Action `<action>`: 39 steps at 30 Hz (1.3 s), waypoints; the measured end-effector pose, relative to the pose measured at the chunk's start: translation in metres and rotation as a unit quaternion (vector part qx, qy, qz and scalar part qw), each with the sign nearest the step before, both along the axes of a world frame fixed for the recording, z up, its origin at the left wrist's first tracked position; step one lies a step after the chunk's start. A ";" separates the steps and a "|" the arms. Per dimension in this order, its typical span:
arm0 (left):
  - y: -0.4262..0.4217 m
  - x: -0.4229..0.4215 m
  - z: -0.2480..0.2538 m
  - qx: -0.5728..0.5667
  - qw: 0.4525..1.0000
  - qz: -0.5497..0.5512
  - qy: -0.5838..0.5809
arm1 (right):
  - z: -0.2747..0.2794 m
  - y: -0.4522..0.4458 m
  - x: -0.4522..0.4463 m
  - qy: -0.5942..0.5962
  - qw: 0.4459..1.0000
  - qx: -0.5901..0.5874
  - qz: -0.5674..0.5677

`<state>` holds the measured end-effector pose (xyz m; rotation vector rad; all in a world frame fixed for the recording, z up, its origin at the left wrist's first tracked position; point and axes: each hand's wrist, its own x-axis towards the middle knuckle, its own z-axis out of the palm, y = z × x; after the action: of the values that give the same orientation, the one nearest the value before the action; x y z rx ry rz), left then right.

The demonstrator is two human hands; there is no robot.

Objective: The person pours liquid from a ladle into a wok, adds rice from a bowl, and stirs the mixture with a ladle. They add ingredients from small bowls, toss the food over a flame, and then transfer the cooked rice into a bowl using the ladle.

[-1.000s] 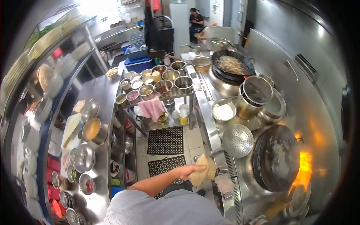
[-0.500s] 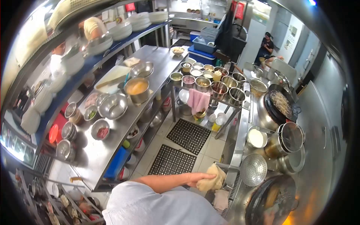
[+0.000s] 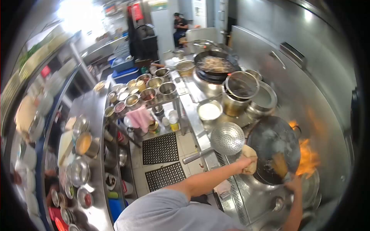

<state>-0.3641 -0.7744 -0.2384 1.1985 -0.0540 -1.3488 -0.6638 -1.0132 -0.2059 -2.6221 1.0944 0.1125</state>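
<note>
My left hand (image 3: 248, 161) is closed round a folded beige cloth (image 3: 250, 153) at the left rim of a large black wok (image 3: 269, 134). On the wok's lower right side, my right hand (image 3: 294, 183) grips a tool whose wide brownish end (image 3: 280, 163) lies inside the wok; its handle is mostly hidden. Smoke or steam hangs over the wok, and orange flames (image 3: 307, 156) rise along its right edge. A perforated ladle (image 3: 227, 138) rests just left of the wok, its handle pointing toward the lower left.
Beyond lie a pot of white liquid (image 3: 210, 110), a strainer (image 3: 242, 84) over a pot, and a second wok (image 3: 216, 64) holding food. Metal containers (image 3: 148, 94) fill a stand at centre. Bowls line the left counter (image 3: 96, 115). A person (image 3: 180, 29) sits at the back.
My left hand has moved right with the cloth to the wok's rim. My right hand has come into clear view with the tool. The camera has turned back to the right.
</note>
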 end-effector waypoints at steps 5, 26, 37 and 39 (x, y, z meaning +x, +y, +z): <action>-0.049 -0.023 -0.074 0.029 0.995 0.065 -0.068 | -0.049 -0.032 0.120 -0.179 0.971 0.052 -0.147; -0.005 0.041 0.090 -0.075 0.764 -0.021 -0.640 | -0.158 0.377 -0.008 -0.478 0.642 0.349 -0.487; 0.013 -0.026 0.131 -0.191 0.574 -0.043 -0.795 | -0.011 0.309 0.022 -0.452 0.878 -0.036 -0.152; 0.043 -0.040 0.110 -0.254 0.562 -0.062 -0.785 | -0.028 0.236 0.057 -0.377 0.886 0.086 -0.257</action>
<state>-0.4039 -0.7313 -0.1286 1.4866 -1.7020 0.1171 -0.6067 -0.7769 -0.2341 -1.8337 1.3176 -0.8091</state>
